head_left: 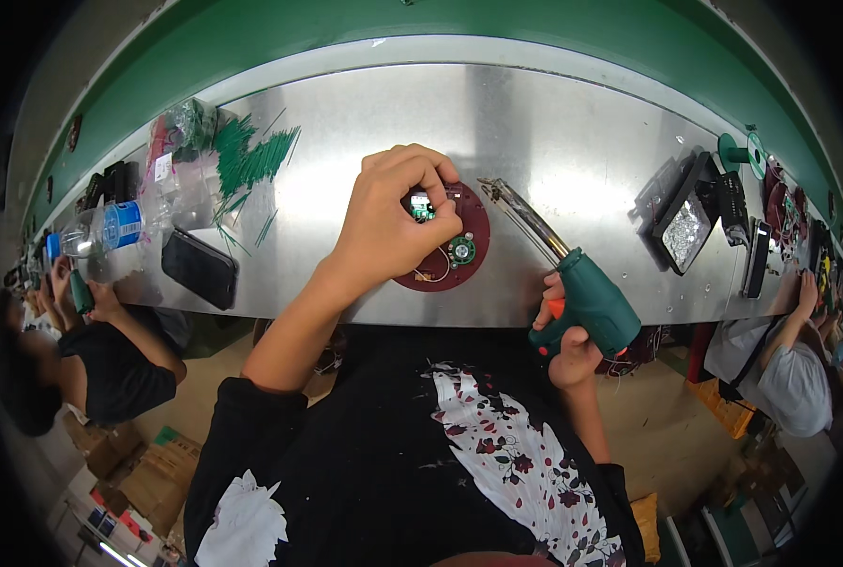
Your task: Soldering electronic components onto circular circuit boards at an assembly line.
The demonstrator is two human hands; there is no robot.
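Observation:
A round dark-red disc (476,219) lies on the metal bench in front of me. On it are a small green circuit board (422,208), a green ring-shaped part (461,249) with a silvery centre, and a thin white wire (428,278). My left hand (398,203) is over the disc's left side, thumb and forefinger curled together in a pinch; what lies between the fingertips is too small to make out. In my right hand (567,335) is a green soldering gun (599,300) with an orange trigger. Its dark tip (488,189) points up-left, just right of the disc, apart from it.
On the left lie green wires (253,156), a black phone (199,268), plastic bags and a bottle (117,227). At right are a black tray of crumpled foil (686,227) and a green spool (743,153). People (110,359) work on either side.

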